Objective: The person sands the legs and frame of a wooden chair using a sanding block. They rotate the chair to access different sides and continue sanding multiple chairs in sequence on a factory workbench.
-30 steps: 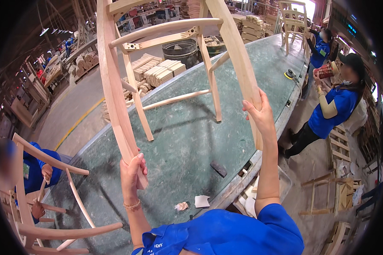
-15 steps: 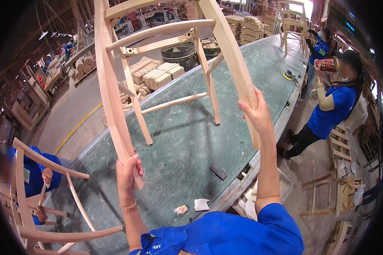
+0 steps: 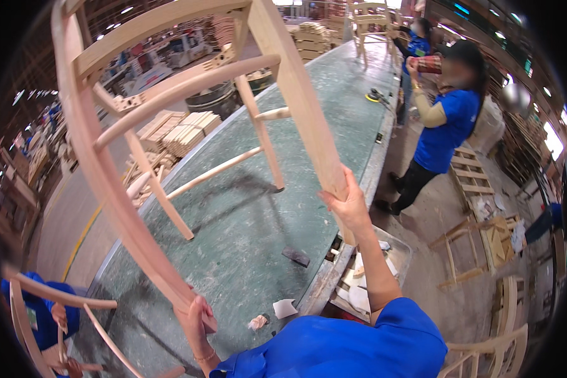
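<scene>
A bare wooden chair frame [image 3: 189, 126] is up in the air, tipped over a long green workbench [image 3: 246, 239]. It has no seat yet, just pale legs, rails and two long curved back posts. The person's left hand [image 3: 194, 324] is closed around the near end of the left post. The right hand [image 3: 346, 205] is closed around the end of the right post, with the arm stretched up. Two of the frame's legs point down at the bench top and look as if they touch it or are just above it; I cannot tell which.

To do this well, I think both hands should grip firm and stay level, so the frame does not twist or swing. The legs should meet the bench softly, because bare wood dents easily.

On the near part of the bench lie a dark block [image 3: 295, 256] and two crumpled scraps of paper [image 3: 284, 308]. Stacks of cut wood [image 3: 183, 129] sit past the bench's left side. On the right, a worker in a blue shirt [image 3: 444, 129] stands beside the bench. In the near left corner, another chair frame [image 3: 50, 321] is held by someone else.
</scene>
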`<action>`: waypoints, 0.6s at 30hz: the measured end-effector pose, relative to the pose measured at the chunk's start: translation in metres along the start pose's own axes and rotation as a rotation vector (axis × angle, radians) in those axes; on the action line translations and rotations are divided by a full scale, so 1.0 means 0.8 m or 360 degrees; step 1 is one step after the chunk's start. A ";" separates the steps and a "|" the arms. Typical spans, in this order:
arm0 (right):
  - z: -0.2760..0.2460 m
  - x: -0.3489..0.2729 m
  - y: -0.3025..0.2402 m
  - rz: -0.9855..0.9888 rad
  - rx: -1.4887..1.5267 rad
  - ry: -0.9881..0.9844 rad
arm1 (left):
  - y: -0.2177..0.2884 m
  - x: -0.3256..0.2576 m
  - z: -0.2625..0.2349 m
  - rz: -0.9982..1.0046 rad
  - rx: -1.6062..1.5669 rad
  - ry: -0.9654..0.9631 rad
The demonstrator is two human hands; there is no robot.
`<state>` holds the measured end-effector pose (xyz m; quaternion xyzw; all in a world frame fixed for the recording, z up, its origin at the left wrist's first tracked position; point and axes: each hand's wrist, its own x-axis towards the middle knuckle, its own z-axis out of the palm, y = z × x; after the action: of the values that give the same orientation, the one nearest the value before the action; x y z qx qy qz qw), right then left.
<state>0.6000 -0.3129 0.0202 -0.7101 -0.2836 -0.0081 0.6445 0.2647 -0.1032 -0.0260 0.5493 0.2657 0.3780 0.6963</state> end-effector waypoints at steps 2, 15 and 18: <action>-0.001 -0.018 -0.004 0.0112 -0.0015 0.0007 | -0.009 -0.013 -0.005 -0.0040 -0.0003 -0.0031; -0.029 -0.103 0.054 -0.0110 -0.0239 0.0220 | -0.104 -0.078 -0.015 -0.0435 -0.0053 0.0211; -0.044 -0.093 0.091 0.0096 -0.0241 0.0353 | -0.129 -0.073 0.013 -0.0438 -0.0054 0.0047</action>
<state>0.5800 -0.3752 -0.0684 -0.7596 -0.1877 -0.0885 0.6164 0.2634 -0.1686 -0.1258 0.4903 0.3422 0.2914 0.7467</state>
